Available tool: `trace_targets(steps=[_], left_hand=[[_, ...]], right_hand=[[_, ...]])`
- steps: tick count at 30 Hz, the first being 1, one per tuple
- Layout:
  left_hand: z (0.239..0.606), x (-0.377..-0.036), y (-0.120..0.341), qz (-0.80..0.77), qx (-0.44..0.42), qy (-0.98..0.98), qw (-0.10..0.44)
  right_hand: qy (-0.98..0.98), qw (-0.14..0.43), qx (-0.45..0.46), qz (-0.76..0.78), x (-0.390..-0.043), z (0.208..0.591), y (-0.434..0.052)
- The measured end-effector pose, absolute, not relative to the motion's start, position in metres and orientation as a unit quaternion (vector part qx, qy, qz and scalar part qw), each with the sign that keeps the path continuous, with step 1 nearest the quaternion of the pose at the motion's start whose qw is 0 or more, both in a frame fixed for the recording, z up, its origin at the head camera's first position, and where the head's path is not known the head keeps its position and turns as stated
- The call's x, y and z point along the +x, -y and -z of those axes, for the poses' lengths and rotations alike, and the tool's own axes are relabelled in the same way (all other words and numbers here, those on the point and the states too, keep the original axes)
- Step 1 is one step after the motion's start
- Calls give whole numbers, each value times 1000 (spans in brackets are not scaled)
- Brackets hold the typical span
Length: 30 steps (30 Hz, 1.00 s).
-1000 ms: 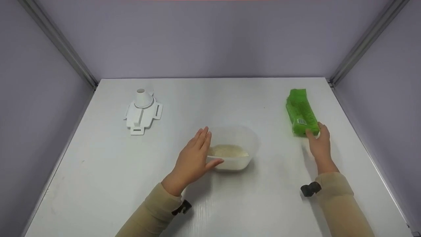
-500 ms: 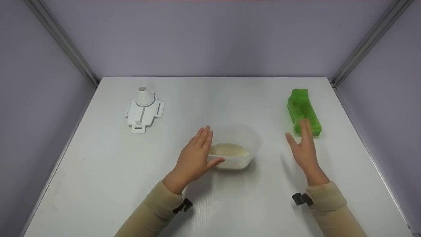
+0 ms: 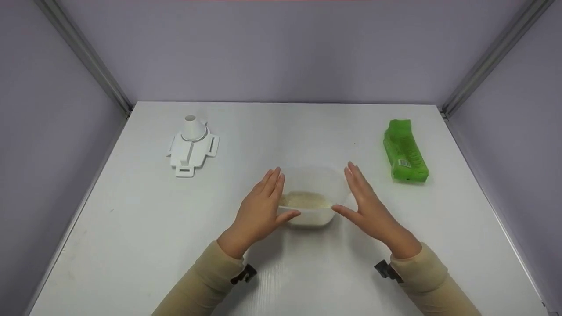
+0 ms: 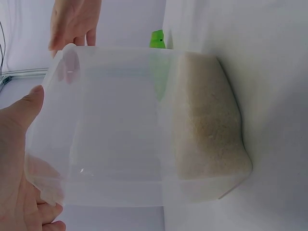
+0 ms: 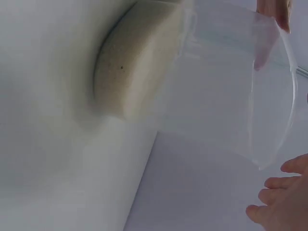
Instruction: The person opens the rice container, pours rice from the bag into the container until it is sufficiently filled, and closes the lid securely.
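Note:
A translucent plastic container [image 3: 314, 218] stands on the white table, partly filled with pale grain [image 4: 211, 120] that looks like rice. My left hand [image 3: 258, 211] lies along its left rim, fingers straight and thumb reaching over the near edge. In the left wrist view, the thumb and fingers are right at the rim. On the opposite side, my right hand [image 3: 373, 213] has its fingers extended beside the right rim, thumb near the front corner. The right wrist view shows those fingers [image 5: 281, 183] just apart from the container wall. Neither hand grips anything.
A crumpled green bag [image 3: 406, 153] with a barcode label lies at the back right. At the back left sits a white plastic part [image 3: 186, 151] with a funnel-like spout and slotted tabs. Grey walls [image 3: 281, 52] border the white table [image 3: 131, 245].
My right hand has let go of the green bag and moved left to the container's right side. The left hand has stayed at the left rim.

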State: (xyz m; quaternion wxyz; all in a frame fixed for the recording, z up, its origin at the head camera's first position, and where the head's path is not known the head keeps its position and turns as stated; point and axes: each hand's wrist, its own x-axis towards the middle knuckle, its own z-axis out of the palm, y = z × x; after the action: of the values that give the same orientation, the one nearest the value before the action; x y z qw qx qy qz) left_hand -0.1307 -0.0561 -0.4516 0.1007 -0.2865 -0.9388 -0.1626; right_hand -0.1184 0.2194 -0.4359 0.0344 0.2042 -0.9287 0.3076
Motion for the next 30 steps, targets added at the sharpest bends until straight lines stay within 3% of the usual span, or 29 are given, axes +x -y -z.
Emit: trace_targets(steps=[6,12,17,30], left_hand=[[453,-130,57,160,-287,938,108],[453,-129,57,159,-288,938,110],[450,-130,58,148,-292,938,109],[435,-149,82,148,-296,943,28]], right_hand=[[946,34,237,-219,-120,435,-199],[962,-4,219,-163,-121,435,-189],[963,12,226,-146,-122,435,-186],[965,29,232,-115,-123,438,-186]])
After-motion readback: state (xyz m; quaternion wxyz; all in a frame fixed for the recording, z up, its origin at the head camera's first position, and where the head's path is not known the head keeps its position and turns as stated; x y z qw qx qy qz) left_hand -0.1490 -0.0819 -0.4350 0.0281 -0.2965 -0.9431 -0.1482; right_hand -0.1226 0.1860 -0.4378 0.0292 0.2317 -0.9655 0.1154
